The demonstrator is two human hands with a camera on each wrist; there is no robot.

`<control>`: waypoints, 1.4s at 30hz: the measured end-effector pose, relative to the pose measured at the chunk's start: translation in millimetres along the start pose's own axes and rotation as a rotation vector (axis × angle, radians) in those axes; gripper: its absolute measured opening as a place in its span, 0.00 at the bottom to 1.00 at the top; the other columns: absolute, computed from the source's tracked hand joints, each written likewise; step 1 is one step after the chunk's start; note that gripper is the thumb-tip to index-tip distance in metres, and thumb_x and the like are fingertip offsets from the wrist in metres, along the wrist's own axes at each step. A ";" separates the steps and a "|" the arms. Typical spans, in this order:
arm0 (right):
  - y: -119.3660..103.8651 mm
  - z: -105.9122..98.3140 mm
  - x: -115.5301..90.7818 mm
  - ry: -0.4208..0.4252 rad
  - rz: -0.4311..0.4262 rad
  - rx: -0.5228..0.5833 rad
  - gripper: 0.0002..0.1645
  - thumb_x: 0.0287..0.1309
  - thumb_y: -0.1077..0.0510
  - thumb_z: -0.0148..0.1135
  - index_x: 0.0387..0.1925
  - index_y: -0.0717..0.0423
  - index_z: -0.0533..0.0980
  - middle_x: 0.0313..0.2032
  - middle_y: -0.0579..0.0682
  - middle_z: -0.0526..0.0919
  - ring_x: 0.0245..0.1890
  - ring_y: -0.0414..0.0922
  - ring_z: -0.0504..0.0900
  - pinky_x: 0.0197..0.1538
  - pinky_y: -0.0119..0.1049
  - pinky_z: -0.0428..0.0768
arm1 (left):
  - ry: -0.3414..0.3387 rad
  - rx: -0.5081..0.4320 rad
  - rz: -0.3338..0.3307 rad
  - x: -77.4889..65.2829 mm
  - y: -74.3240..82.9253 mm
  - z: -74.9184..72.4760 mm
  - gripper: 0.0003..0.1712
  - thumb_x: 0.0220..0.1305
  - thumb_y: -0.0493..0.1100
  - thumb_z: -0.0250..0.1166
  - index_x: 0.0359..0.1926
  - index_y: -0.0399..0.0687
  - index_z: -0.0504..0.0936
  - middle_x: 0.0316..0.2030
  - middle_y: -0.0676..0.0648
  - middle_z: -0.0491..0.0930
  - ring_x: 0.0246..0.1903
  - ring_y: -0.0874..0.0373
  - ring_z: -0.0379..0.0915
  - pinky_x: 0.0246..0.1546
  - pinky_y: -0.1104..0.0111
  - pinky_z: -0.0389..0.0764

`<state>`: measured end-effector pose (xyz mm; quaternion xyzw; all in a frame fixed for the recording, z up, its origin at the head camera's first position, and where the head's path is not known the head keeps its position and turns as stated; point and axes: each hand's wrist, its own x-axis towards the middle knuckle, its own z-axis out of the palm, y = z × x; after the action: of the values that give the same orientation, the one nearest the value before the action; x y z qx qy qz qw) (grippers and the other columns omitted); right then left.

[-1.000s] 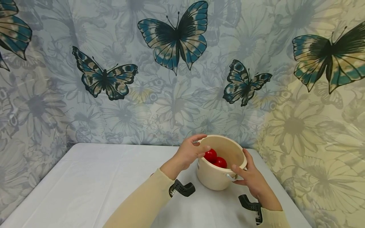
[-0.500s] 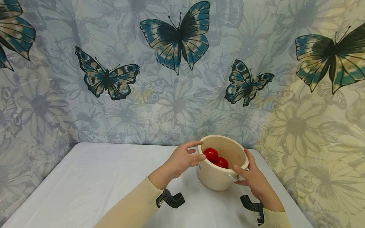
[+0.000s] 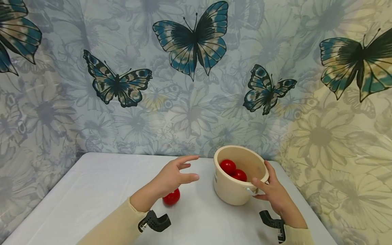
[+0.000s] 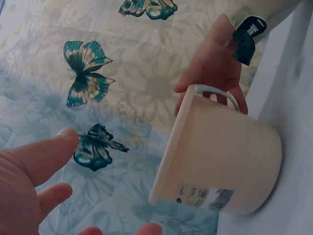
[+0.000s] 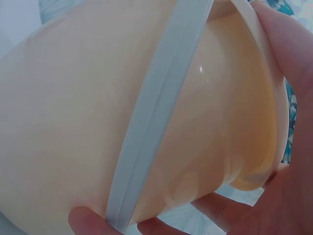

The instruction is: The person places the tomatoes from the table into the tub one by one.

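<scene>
A cream plastic bucket [image 3: 232, 192] stands on the table with its mouth tipped a little toward the head camera. Inside lie two shiny red balls [image 3: 228, 167]. My right hand [image 3: 274, 194] grips the bucket's right side, thumb at the rim and fingers round the outside by the pale handle [image 5: 156, 112]. Left of the bucket, my left hand [image 3: 169, 175] hangs in the air with spread fingers and holds nothing. Another red ball [image 3: 172, 197] rests on the table, partly covered by that hand. A printed label [image 4: 203, 196] shows on the bucket's wall in the left wrist view.
The table [image 3: 101, 190] has a white cover. A cloth backdrop [image 3: 190, 112] with flowers and butterflies rises behind it and along both sides. Black camera mounts [image 3: 154, 221] sit on both wrists.
My left hand has moved from the bucket's rim to the left, its fingers spread. A red ball on the table has come into sight beneath it. My right hand keeps its grip on the bucket.
</scene>
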<state>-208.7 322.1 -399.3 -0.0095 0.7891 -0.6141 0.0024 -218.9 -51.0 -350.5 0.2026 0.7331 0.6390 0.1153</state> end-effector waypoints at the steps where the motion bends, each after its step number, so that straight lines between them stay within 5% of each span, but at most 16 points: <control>1: 0.0 -0.1 -0.2 -0.002 -0.002 0.001 0.59 0.69 0.50 0.62 0.78 0.39 0.27 0.75 0.68 0.36 0.66 0.73 0.58 0.44 0.59 0.83 | 0.002 0.018 0.000 -3.2 -1.7 -3.8 0.35 0.59 0.45 0.75 0.67 0.61 0.75 0.70 0.49 0.63 0.69 0.45 0.59 0.56 0.50 0.76; 13: 0.4 0.2 -0.2 0.008 0.004 -0.008 0.60 0.68 0.49 0.63 0.78 0.35 0.27 0.75 0.67 0.37 0.66 0.73 0.59 0.44 0.60 0.83 | -0.004 0.042 -0.009 -35.1 -25.3 -48.7 0.38 0.61 0.43 0.73 0.71 0.58 0.71 0.71 0.47 0.61 0.69 0.41 0.58 0.56 0.53 0.78; 22: 0.7 0.0 -0.6 0.006 0.004 -0.003 0.60 0.68 0.49 0.63 0.78 0.36 0.27 0.75 0.67 0.37 0.66 0.73 0.59 0.44 0.59 0.83 | -0.035 -0.112 -0.033 -48.6 -46.3 -77.1 0.43 0.62 0.38 0.71 0.75 0.47 0.63 0.75 0.41 0.52 0.71 0.36 0.51 0.57 0.49 0.76; 27: 0.5 0.5 -1.1 0.004 0.001 0.001 0.60 0.68 0.49 0.63 0.78 0.37 0.27 0.75 0.67 0.37 0.66 0.73 0.59 0.45 0.60 0.83 | -0.036 -0.217 -0.062 -53.5 -61.2 -84.6 0.44 0.63 0.38 0.70 0.76 0.42 0.59 0.74 0.36 0.50 0.70 0.33 0.51 0.53 0.51 0.79; 42: 0.0 1.2 -1.5 0.011 0.002 0.002 0.60 0.68 0.50 0.63 0.78 0.37 0.28 0.75 0.67 0.37 0.66 0.73 0.59 0.44 0.58 0.83 | -0.058 -0.314 -0.093 -51.0 -111.0 -88.6 0.45 0.66 0.39 0.69 0.76 0.38 0.54 0.74 0.30 0.44 0.70 0.29 0.46 0.53 0.46 0.78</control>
<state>-207.3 320.9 -399.6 -0.0051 0.7885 -0.6151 -0.0012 -228.1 -163.8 -450.4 0.1663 0.6292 0.7334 0.1962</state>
